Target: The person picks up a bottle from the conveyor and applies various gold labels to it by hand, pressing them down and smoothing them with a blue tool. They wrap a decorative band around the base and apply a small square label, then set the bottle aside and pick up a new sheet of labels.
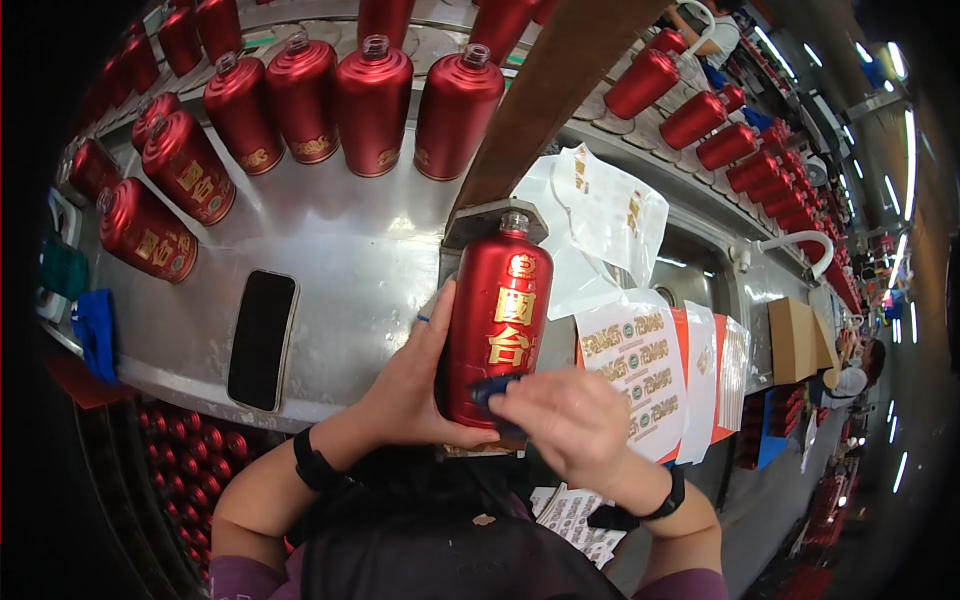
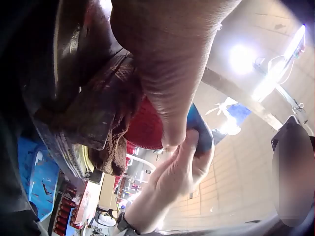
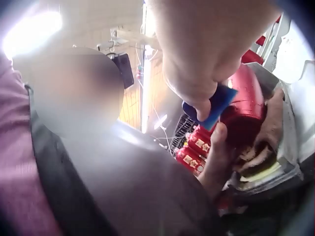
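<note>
A red bottle [image 1: 497, 300] with gold characters down its front leans back in the middle of the head view, its clear glass neck at a metal bracket [image 1: 480, 222] on the bench. My left hand [image 1: 408, 375] holds it from the left side, with the thumb along the base. Between the thumb and fingers of my right hand [image 1: 578, 420] is a small flat blue scraper [image 3: 220, 105], pressed to the lower front of the bottle. In the head view the right hand hides part of the scraper and the bottle's lower right side.
Several red bottles [image 1: 372, 110] stand along the bench's back and left. A black phone [image 1: 263, 340] lies on the metal bench [image 1: 340, 250]. To the right are sheets of gold labels [image 1: 635, 370], white backing paper [image 1: 600, 215] and a cardboard box [image 1: 793, 340]. A wooden post [image 1: 540, 90] rises behind the bottle.
</note>
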Tool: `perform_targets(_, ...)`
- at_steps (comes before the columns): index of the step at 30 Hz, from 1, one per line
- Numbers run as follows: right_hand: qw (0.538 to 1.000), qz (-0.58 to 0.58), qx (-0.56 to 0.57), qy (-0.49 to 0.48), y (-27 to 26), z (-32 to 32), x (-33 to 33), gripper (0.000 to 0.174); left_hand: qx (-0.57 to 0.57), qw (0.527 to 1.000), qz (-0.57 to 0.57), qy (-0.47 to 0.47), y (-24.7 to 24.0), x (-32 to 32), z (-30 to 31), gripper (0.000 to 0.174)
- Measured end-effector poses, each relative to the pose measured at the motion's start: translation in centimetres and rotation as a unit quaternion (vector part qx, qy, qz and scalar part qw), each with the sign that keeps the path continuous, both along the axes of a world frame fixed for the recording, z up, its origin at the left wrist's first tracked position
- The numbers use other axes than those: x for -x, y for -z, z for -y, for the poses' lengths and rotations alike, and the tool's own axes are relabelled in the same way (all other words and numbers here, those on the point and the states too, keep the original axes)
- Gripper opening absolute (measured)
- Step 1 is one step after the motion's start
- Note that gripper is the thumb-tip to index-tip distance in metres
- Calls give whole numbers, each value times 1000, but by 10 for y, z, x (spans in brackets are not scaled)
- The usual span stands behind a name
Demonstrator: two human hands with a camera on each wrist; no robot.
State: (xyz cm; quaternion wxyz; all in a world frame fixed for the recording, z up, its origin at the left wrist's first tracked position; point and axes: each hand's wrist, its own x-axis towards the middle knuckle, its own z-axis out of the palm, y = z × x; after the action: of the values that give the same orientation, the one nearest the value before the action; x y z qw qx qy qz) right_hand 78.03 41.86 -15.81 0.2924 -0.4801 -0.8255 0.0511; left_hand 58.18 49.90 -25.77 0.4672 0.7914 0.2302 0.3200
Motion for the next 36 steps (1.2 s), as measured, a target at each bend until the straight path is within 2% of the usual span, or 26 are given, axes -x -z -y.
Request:
perform_targets(1,1000,1,2,-5,-4,1,1,34,2,1000,1,-5,3,0,-1,151)
perform_targets(3,990,-59,128,-27,-11,8,2,37,-1,1000,10,-5,9,-1,-1,151)
perform_targets(4,987,-70,143,-7,-14,2,-2,35,-1,1000,8,-2,7,0,0,151)
perform_targets(5,987,-71,144,13,-20,-6,-6,41,-3,1000,-1,-3,3,1,0,151)
perform_targets(7,995,-31,29,87,-13,-21,-11,43,-4,1000,-11,-5,1,1,1,151)
perform_targets(8,995,-50,18,83,-2,-17,-9,41,1,1000,-8,-1,1,2,0,151)
perform_targets(13,994,-54,57,70,-1,14,3,40,26,1000,-6,12,1,1,-2,150)
perform_targets(16,984,-110,117,73,-4,16,-3,41,27,999,6,24,2,1,-3,150)
perform_targets(20,989,-61,12,137,-7,3,-7,41,29,999,-7,21,0,1,-3,150)
perform_targets(22,992,-39,-7,123,-4,-1,-1,40,14,1000,-9,22,1,1,-4,150)
perform_targets(24,994,-9,-33,104,3,-4,0,40,51,998,16,30,6,0,-4,149)
perform_targets(27,994,-10,0,106,-5,-4,5,37,70,997,12,38,4,1,-6,149)
perform_targets(29,996,-8,-42,83,2,-3,6,36,37,999,12,34,2,0,-9,149)
perform_targets(36,997,-3,-3,80,-4,-8,5,36,68,997,16,44,5,2,-8,150)
